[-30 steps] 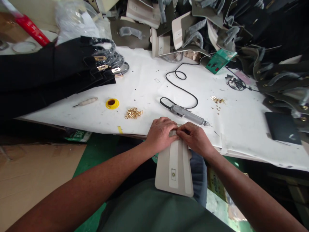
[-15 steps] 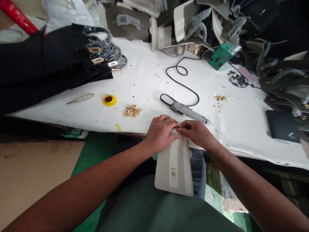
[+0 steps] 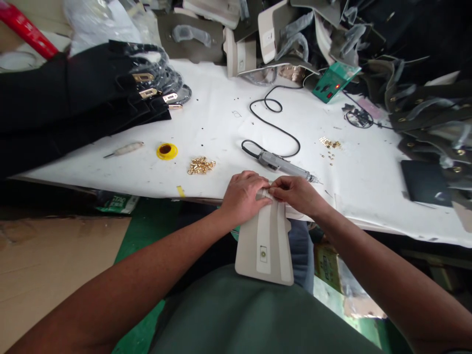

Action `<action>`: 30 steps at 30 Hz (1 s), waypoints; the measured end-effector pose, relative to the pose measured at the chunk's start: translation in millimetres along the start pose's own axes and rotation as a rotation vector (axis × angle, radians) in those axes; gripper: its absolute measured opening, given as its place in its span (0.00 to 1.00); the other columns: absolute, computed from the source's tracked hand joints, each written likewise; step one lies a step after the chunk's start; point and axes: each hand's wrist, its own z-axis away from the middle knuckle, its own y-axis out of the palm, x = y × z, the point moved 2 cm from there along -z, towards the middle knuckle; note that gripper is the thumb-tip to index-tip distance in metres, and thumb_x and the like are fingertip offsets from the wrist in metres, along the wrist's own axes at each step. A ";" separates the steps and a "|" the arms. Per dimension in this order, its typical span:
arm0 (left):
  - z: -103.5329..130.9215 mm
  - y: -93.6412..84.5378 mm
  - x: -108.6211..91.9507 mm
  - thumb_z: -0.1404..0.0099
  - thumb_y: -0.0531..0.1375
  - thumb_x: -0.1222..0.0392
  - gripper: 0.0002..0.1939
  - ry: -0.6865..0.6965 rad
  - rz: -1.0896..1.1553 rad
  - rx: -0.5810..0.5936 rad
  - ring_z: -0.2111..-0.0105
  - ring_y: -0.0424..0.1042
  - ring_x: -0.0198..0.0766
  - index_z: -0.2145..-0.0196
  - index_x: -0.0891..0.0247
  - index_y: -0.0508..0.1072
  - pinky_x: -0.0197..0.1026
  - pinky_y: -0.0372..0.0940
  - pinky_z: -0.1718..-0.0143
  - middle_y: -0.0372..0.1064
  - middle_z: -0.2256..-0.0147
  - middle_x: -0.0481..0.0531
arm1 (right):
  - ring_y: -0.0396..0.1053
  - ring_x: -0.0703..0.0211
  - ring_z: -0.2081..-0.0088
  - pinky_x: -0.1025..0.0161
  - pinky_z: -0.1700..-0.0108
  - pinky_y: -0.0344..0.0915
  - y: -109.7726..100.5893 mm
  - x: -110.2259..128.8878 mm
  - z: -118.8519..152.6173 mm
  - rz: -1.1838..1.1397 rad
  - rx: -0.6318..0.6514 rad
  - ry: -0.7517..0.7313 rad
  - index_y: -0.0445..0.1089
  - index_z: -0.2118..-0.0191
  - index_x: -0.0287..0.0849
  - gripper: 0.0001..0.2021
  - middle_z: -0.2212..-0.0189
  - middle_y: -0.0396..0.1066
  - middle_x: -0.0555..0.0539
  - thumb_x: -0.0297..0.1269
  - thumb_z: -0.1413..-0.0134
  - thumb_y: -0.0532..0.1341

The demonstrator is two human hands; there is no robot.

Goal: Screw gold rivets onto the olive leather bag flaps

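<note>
A beige panel, like a bag piece with a pale strip and a small metal fitting, hangs over the table's front edge onto my lap. My left hand grips its upper end, fingers on top and thumb across the strip. Close against it, my right hand pinches at the same end of the panel; whatever small part sits between the fingertips is too small to make out. Just beyond my right hand lies a grey electric screwdriver with a black cord. A pile of gold-coloured hardware is left of my hands.
Black bag pieces with wrapped handles are stacked at the left. A yellow tape roll and an awl-like tool lie nearby. Small gold parts, a green control box and a black flat piece are at right.
The view has shifted slightly, so the table items appear a little left and higher. Both hands stay at the panel's upper end, with little visible movement against it.
</note>
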 end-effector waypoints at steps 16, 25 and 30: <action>-0.2 0.5 -1.2 0.42 0.73 0.55 0.19 -0.002 -0.015 -0.007 0.43 0.69 0.50 0.53 0.56 0.77 0.55 0.63 0.44 0.79 0.50 0.49 | 0.65 0.60 0.71 0.63 0.67 0.59 3.8 1.1 5.9 0.088 -0.095 -0.034 0.77 0.68 0.42 0.10 0.74 0.73 0.52 0.42 0.46 0.64; -0.6 -0.6 -0.9 0.41 0.72 0.55 0.20 -0.013 -0.009 0.005 0.43 0.69 0.50 0.51 0.55 0.77 0.55 0.63 0.43 0.78 0.50 0.51 | 0.66 0.59 0.71 0.63 0.68 0.58 7.4 5.1 5.4 0.204 -0.126 0.009 0.76 0.68 0.43 0.09 0.74 0.74 0.51 0.42 0.44 0.63; -0.4 0.1 -0.6 0.42 0.73 0.55 0.20 -0.016 -0.007 -0.010 0.43 0.69 0.50 0.52 0.56 0.77 0.55 0.62 0.43 0.79 0.50 0.49 | 0.66 0.60 0.70 0.63 0.67 0.58 9.3 0.2 7.3 0.166 -0.138 -0.036 0.76 0.67 0.43 0.09 0.72 0.74 0.52 0.42 0.43 0.63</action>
